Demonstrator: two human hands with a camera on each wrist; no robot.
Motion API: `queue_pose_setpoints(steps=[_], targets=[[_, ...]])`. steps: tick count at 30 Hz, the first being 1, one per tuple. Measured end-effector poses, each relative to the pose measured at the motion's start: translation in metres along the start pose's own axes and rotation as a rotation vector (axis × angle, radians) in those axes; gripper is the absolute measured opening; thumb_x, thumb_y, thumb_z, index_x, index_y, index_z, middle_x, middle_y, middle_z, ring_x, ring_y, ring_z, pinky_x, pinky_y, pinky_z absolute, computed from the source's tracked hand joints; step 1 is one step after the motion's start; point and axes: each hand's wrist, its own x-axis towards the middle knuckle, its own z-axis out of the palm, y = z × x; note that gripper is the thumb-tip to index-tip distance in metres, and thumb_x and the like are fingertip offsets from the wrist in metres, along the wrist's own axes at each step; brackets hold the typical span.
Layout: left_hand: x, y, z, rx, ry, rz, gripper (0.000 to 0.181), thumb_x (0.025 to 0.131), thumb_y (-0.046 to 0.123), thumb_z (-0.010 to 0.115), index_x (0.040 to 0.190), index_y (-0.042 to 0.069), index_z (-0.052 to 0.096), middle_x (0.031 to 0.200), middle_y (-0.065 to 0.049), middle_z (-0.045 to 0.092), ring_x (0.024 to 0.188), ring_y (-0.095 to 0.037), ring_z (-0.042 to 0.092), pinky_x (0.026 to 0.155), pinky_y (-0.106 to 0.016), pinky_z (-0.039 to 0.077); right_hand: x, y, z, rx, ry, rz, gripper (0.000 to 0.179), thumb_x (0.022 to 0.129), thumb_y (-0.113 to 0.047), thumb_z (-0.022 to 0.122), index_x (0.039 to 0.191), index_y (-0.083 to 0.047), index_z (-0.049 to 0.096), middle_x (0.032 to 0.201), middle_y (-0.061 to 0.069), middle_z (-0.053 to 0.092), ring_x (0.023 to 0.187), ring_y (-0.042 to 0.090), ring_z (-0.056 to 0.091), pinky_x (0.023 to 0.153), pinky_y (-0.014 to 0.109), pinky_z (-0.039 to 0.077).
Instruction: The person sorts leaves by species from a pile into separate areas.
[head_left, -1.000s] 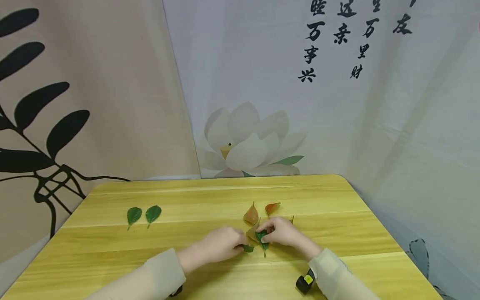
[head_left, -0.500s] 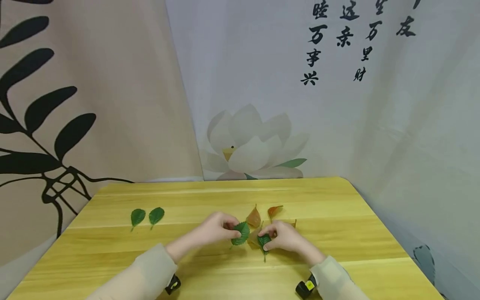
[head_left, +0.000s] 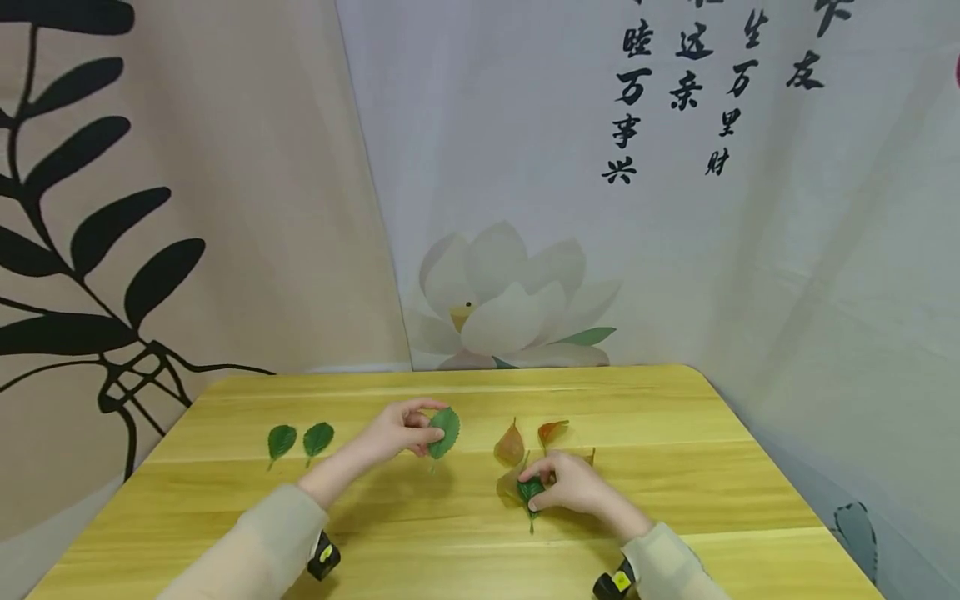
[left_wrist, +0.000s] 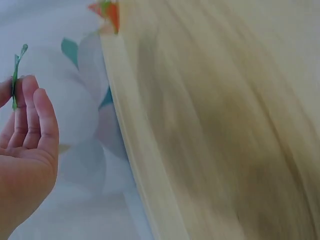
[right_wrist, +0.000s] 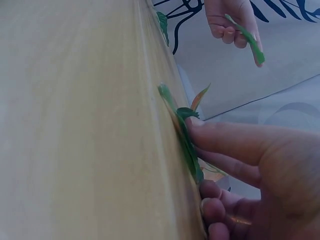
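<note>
My left hand (head_left: 401, 432) pinches a green leaf (head_left: 446, 433) between thumb and fingers, raised above the middle of the table. In the left wrist view that leaf (left_wrist: 15, 80) shows edge-on at the fingertips. Over at the right, my right hand (head_left: 567, 483) holds another green leaf (head_left: 531, 493) low over the tabletop, its stem pointing toward me. The right wrist view has the thumb and fingers around this leaf (right_wrist: 186, 140). Partly beneath it lies a yellowish leaf (head_left: 510, 490), and an orange-brown leaf (head_left: 510, 446) rests just behind.
Two green leaves (head_left: 282, 442) lie side by side at the left of the wooden table (head_left: 465, 550). A reddish leaf (head_left: 552, 432) is at the back right, with another leaf (head_left: 589, 456) half hidden by my right hand. A printed curtain (head_left: 510, 183) hangs behind.
My left hand has lifted a green leaf from beside the yellowish one and carried it left and back. The right hand stays almost in place with its leaf. The head view has tilted slightly.
</note>
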Motion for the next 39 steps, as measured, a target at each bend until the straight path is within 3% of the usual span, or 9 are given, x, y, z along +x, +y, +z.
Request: queue_pose_setpoints(steps=[4,10,15,19,29,39], targets=[[-0.002,-0.005,-0.022,0.049,0.107,-0.028,0.052,0.091,0.018,0.07,0.138,0.006,0.052,0.085,-0.01,0.067,0.077,-0.033,0.065,0.073,-0.044,0.056,0.0,0.0,0.001,0.014,-0.005,0.009,0.033,0.072,-0.017,0.085,0.103,-0.018,0.076,0.083,0.0,0.054,0.076,0.017,0.045,0.064,0.031,0.038],[-0.006,-0.018,-0.057,0.183,0.215,-0.11,0.046,0.091,0.03,0.07,0.132,0.011,0.06,0.112,-0.012,0.061,0.104,-0.026,0.055,0.088,-0.048,0.048,0.0,0.001,0.002,0.02,-0.007,0.006,0.033,0.072,-0.016,0.085,0.103,-0.017,0.076,0.082,0.0,0.054,0.076,0.017,0.045,0.064,0.031,0.038],[-0.008,-0.029,-0.087,0.268,0.265,-0.141,0.043,0.091,0.03,0.069,0.128,0.009,0.063,0.121,-0.016,0.057,0.112,-0.03,0.051,0.091,-0.053,0.043,0.0,0.002,0.002,0.008,-0.004,0.005,0.033,0.072,-0.017,0.085,0.103,-0.018,0.076,0.081,-0.001,0.054,0.075,0.016,0.045,0.063,0.03,0.038],[-0.009,-0.037,-0.103,0.347,0.252,-0.154,0.042,0.092,0.027,0.068,0.128,0.006,0.062,0.123,-0.019,0.056,0.113,-0.033,0.05,0.091,-0.055,0.043,-0.001,0.003,0.003,-0.004,0.004,0.014,0.033,0.072,-0.018,0.085,0.103,-0.019,0.076,0.08,-0.001,0.053,0.073,0.016,0.045,0.061,0.03,0.037],[-0.023,-0.06,-0.111,0.505,0.2,-0.177,0.039,0.09,0.017,0.07,0.125,0.001,0.064,0.122,-0.023,0.058,0.112,-0.038,0.052,0.09,-0.057,0.044,0.0,0.001,0.002,-0.019,-0.001,0.003,0.032,0.073,-0.018,0.084,0.104,-0.019,0.076,0.07,-0.004,0.052,0.064,0.012,0.043,0.056,0.026,0.036],[-0.03,-0.067,-0.108,0.526,0.152,-0.15,0.041,0.088,0.009,0.071,0.125,-0.006,0.062,0.121,-0.027,0.059,0.11,-0.041,0.054,0.089,-0.055,0.046,-0.002,-0.006,0.001,0.042,0.002,0.026,0.032,0.073,-0.014,0.083,0.104,-0.014,0.075,0.073,-0.004,0.052,0.066,0.011,0.045,0.056,0.024,0.037]])
